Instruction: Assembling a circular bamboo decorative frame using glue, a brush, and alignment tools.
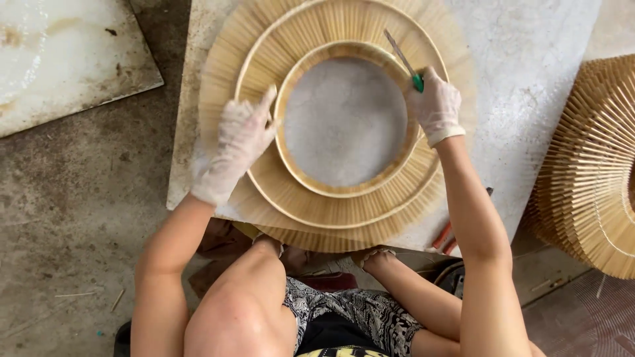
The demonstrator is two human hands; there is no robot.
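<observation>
A round, flat disc of radiating pale bamboo slats with two hoops (331, 205), seemingly fully fanned out, lies on a grey stone slab (529, 86). It is pressed by the flat, open gloved left hand (239, 142), while a thin green-handled blade (405, 63) is gripped in the closed gloved right hand (434, 106) at the inner hoop. Work there is judged unfinished; a similar slatted piece (592, 165) lies to the right.

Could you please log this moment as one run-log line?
left hand: gloved, pressing bamboo ring frame | right hand: gloved, gripping green-handled tool at inner hoop | surface: stone slab
</observation>
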